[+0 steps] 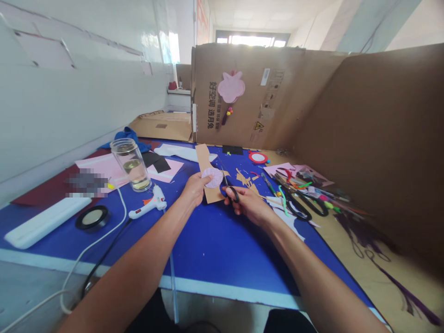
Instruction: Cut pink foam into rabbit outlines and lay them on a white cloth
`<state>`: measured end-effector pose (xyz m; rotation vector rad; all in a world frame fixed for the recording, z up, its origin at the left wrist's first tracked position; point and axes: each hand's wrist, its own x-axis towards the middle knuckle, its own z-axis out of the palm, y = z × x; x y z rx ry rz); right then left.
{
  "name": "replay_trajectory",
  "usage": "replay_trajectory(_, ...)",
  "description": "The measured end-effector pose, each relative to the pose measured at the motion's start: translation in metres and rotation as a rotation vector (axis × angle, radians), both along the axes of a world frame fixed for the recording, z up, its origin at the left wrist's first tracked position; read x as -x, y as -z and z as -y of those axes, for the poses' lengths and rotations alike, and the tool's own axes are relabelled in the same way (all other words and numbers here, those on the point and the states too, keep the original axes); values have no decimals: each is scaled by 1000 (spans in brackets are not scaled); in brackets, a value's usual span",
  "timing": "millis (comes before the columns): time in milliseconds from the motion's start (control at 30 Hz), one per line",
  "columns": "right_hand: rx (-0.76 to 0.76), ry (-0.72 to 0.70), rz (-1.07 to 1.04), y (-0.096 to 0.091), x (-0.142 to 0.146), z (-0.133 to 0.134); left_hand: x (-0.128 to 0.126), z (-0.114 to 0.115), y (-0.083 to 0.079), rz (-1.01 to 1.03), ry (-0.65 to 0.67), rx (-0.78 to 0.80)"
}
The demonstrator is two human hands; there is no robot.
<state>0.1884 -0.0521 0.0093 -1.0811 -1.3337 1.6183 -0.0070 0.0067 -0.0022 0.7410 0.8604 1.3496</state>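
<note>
My left hand (194,188) grips a strip of brown cardboard (204,163) with a pale pink ridged disc (212,177) lying against it. My right hand (247,203) is closed through the black handles of a pair of scissors (229,187), whose blades point up along the cardboard's right edge beside the disc. Both hands hover over the blue table (215,240), with brown cardboard scraps (247,179) lying just beyond them.
A glass jar (132,165) and a white glue gun (148,206) with its cord sit to the left, near a black tape roll (92,217) and a white foam strip (41,222). Another pair of scissors (305,203), pens and paper bits clutter the right. Cardboard walls (374,134) enclose the back and right.
</note>
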Motion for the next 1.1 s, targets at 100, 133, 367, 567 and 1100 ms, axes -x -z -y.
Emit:
replay_trajectory(100, -9, -5, 1, -1, 0, 0, 0, 0, 1, -4, 2, -4)
replay_trajectory(133, -9, -4, -2, -1, 0, 0, 0, 0, 1, -6, 2, -3)
replay_trajectory(367, -23, 11, 15, 2, 0, -1, -1, -1, 2, -5, 4, -4)
replay_trajectory(567, -48, 14, 16, 2, 0, -1, -1, 1, 0, -7, 1, -4)
replay_trajectory(1100, -66, 37, -3, 2, 3, 0, -1, 1, 0, -2, -16, 0)
